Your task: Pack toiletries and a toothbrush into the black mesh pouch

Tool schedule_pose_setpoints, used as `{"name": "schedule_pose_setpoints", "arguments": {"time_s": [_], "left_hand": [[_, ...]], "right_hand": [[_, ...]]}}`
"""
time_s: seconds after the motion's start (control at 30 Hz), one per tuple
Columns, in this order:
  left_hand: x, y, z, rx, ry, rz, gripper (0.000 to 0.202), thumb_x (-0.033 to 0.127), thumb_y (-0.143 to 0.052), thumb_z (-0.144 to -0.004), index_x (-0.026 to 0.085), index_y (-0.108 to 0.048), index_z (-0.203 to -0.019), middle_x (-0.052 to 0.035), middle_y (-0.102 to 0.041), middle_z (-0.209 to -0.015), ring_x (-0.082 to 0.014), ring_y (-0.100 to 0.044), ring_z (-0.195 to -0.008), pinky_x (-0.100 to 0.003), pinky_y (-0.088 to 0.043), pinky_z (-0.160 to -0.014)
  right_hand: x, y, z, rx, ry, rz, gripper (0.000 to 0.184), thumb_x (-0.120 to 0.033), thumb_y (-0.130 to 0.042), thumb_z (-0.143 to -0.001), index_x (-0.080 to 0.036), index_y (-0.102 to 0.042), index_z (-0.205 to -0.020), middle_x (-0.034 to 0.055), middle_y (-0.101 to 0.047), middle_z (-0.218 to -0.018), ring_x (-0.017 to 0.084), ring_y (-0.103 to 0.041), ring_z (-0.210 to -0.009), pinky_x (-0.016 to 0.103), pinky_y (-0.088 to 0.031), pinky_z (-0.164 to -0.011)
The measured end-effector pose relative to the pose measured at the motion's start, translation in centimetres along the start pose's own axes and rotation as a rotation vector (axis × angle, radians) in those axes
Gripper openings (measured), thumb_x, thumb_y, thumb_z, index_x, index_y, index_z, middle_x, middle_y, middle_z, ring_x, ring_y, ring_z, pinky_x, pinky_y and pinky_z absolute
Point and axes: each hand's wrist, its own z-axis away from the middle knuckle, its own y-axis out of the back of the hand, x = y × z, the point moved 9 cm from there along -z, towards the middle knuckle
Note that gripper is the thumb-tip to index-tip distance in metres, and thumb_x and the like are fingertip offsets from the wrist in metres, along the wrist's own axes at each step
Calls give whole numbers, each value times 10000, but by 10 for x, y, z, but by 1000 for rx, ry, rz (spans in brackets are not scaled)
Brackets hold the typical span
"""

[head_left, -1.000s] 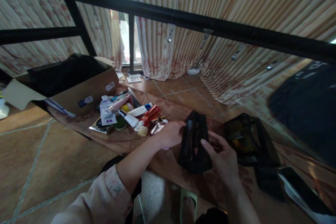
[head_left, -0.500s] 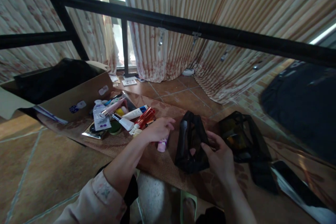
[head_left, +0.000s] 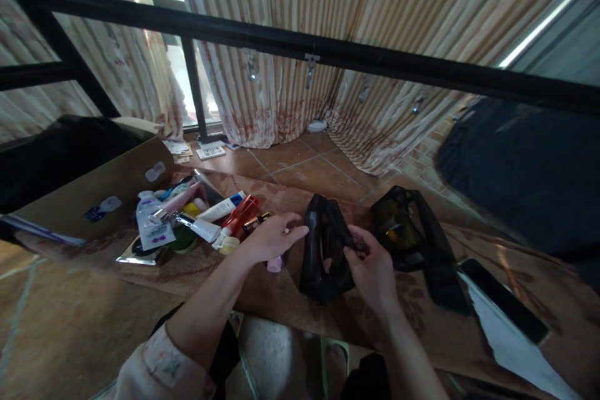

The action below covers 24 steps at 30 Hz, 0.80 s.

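One black mesh pouch (head_left: 313, 256) sits on the brown cloth (head_left: 262, 294), opening upward, long axis running away from you. Your right hand (head_left: 372, 269) pinches its right side; your left hand (head_left: 269, 237), by its left edge: grip indeterminable. Rightward: one second pouch (head_left: 398, 225), one phone (head_left: 504, 300).

two black pouches (head_left: 313, 253) (head_left: 398, 231), one phone (head_left: 504, 300), one cardboard box (head_left: 124, 184)

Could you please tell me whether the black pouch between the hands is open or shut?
Open: the black pouch gapes along its top, showing its inside, and the right hand holds its edge.
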Motion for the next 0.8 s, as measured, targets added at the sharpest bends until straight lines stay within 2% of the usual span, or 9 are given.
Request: {"name": "schedule_pose_setpoints", "arguments": {"time_s": [0.13, 0.27, 0.37, 0.53, 0.8], "left_hand": [[-19, 17, -3, 72, 24, -66, 377, 374, -501, -925, 123, -664, -1153, -126, -727, -1123, -239, -682, -990, -310, -496, -860], [-37, 48, 0, 197, 135, -226, 300, 317, -480, -932, 131, -669, -1072, -122, -747, -983, -243, -690, -917, -313, -483, -804], [-43, 61, 5, 231, 212, -334, 279, 317, -460, -943, 142, -665, -1016, -113, -742, -907, -238, -689, -844, -306, -462, -742], [-39, 52, 8, 193, 212, -392, 268, 320, -452, -948, 158, -647, -1036, -103, -743, -930, -230, -694, -868, -294, -454, -735], [-35, 24, 11, 9, 290, -561, 324, 376, -482, -928, 151, -647, -1094, -152, -739, -1037, -296, -699, -1017, -350, -518, -831]], "right_hand": [[0, 1, 0, -13, 0, 21, 377, -236, -577, -792, -180, -663, -1154, 105, -729, -1095, 240, -699, -968, 420, -551, -880], [-1, 1, 1, -21, 6, 33, 362, -251, -577, -794, -179, -669, -1137, 113, -723, -1121, 247, -694, -982, 415, -549, -869], [0, 1, 2, -14, -12, 44, 362, -277, -585, -793, -173, -673, -1129, 117, -729, -1097, 248, -698, -956, 410, -554, -845], [1, -1, 1, -23, -25, 83, 352, -325, -591, -799, -180, -686, -1105, 102, -737, -1057, 241, -698, -936, 393, -549, -836], [9, -2, 2, -32, -109, 88, 389, -424, -606, -792, -186, -691, -1088, 96, -748, -1011, 238, -709, -886, 356, -563, -780]]}}
